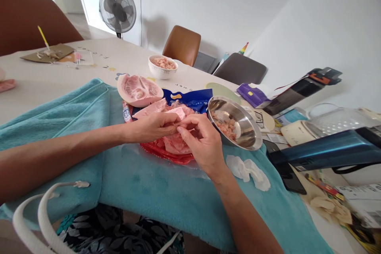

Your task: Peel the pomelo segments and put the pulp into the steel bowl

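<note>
My left hand (150,127) and my right hand (202,141) meet over a pile of pink pomelo peel and pith (175,143) on a red and blue plastic bag (190,99). Both hands pinch a small piece of pomelo flesh (177,124) between their fingertips. A half pomelo rind (138,89) lies just behind the left hand. Right of my hands stands a steel bowl (248,135) with some peeled pulp inside. A white bowl (162,72) of pulp sits farther back.
A teal towel (154,190) covers the table's near side. White tissue (248,170) lies by the steel bowl. Clutter, a dark blue appliance (327,151) and a phone (291,182) fill the right. Chairs and a fan (117,10) stand behind the table.
</note>
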Tool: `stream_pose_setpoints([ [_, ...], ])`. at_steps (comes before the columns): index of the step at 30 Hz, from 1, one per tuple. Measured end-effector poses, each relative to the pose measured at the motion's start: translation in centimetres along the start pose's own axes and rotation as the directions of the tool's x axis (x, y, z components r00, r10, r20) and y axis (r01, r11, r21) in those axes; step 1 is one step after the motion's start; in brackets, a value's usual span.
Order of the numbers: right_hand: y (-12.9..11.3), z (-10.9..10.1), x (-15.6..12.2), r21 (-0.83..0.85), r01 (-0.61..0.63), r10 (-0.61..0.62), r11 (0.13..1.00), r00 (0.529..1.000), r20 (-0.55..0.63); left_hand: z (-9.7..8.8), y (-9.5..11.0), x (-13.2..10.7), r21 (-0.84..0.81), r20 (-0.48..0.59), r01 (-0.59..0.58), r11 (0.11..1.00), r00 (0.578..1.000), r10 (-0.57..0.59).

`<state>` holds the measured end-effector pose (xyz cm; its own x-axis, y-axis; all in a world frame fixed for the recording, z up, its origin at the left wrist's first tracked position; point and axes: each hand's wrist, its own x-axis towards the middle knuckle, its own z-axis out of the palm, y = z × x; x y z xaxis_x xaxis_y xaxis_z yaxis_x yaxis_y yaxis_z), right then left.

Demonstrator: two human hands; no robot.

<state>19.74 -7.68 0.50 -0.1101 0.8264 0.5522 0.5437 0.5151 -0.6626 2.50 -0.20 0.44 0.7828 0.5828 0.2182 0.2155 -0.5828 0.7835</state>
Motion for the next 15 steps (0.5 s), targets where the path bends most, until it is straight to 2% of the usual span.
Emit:
stream_pose_setpoints([
  [5, 0.38, -0.18, -0.01, 0.086, -0.010, 0.012, 0.996, 1.000, -0.016, -0.20, 0.35, -0.08, -0.046, 0.019, 0.031, 0.998, 0.999, -0.030],
  [10, 0.75, -0.40, -0.01, 0.187, -0.041, 0.036, 0.982, 0.999, 0.027, -0.26, 0.30, -0.07, -0.027, -0.012, 0.018, 0.999, 1.000, -0.018],
  [15, 0.73, -0.32, -0.06, 0.231, -0.133, 0.131, 0.964, 0.991, 0.022, -0.24, 0.66, -0.08, -0.113, -0.045, 0.003, 0.994, 0.999, -0.008],
])
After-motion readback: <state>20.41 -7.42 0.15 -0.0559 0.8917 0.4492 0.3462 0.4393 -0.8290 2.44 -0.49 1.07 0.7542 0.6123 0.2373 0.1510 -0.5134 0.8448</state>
